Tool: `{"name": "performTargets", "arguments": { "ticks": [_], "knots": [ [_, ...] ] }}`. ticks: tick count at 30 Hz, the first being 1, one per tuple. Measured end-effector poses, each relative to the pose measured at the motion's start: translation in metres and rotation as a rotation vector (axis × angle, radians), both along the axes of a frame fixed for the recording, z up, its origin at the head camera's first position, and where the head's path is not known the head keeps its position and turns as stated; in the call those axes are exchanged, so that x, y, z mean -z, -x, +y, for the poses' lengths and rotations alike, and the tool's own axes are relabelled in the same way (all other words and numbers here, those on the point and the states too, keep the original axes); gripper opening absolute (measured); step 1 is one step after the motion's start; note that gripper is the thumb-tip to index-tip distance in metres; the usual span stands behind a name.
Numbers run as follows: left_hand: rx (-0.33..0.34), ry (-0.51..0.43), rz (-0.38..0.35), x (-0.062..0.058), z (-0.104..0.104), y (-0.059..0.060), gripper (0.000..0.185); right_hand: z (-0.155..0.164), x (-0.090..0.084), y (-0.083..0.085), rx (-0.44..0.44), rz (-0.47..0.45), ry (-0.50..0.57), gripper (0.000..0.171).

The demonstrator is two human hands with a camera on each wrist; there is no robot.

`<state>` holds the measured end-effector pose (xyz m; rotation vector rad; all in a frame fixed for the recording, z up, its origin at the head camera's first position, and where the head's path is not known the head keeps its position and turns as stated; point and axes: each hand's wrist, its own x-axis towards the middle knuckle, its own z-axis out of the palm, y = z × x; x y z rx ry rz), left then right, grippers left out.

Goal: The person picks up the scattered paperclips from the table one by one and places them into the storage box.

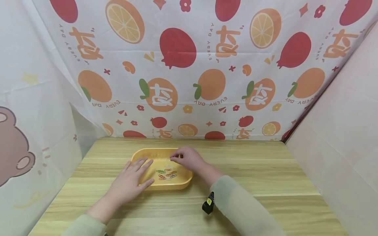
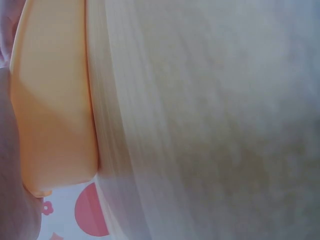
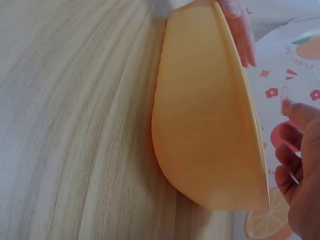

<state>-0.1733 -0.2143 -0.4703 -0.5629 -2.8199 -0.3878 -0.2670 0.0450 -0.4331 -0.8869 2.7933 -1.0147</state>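
Observation:
A shallow yellow tray [image 1: 165, 187] holds several paper clips [image 1: 167, 174] in red, green, blue and white, loosely heaped at its middle. Over the tray's left end lies my left hand [image 1: 130, 181], its fingers spread and the thumb across the front rim. My right hand [image 1: 189, 159] is above the back right part of the tray, thumb and forefinger pinching a small pale paper clip [image 3: 285, 93]. The other fingers of that hand are curled in. In the left wrist view the tray's side wall [image 2: 55, 100] hides the clips.
The tray stands on a wood-grain table [image 1: 251, 173]. Behind it hangs a fruit-print cloth [image 1: 206, 118], with pale cloth walls at left [image 1: 44, 124] and right [image 1: 339, 131]. A black strap device [image 1: 208, 204] hangs by the right sleeve [image 1: 236, 200].

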Motion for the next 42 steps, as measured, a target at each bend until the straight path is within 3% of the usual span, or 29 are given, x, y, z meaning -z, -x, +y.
{"name": "performTargets", "arguments": {
  "ticks": [3, 10, 22, 32, 42],
  "knots": [
    [0.001, 0.001, 0.008, 0.0, 0.0, 0.0, 0.073, -0.006, 0.001, -0.001, -0.002, -0.004, -0.099, 0.009],
    [0.002, -0.002, -0.005, 0.0, 0.0, -0.001, 0.073, -0.018, 0.006, 0.001, -0.051, 0.142, -0.417, 0.01],
    [0.003, -0.011, -0.015, -0.002, 0.003, -0.002, 0.072, -0.03, 0.014, -0.003, -0.039, 0.207, -0.666, 0.022],
    [0.002, -0.012, -0.009, -0.002, 0.003, -0.001, 0.073, -0.031, 0.016, -0.002, -0.045, 0.271, -0.737, 0.017],
    [0.001, 0.001, 0.0, -0.001, 0.0, 0.0, 0.073, -0.028, 0.018, 0.002, -0.076, 0.263, -0.595, 0.009]
  ]
}}
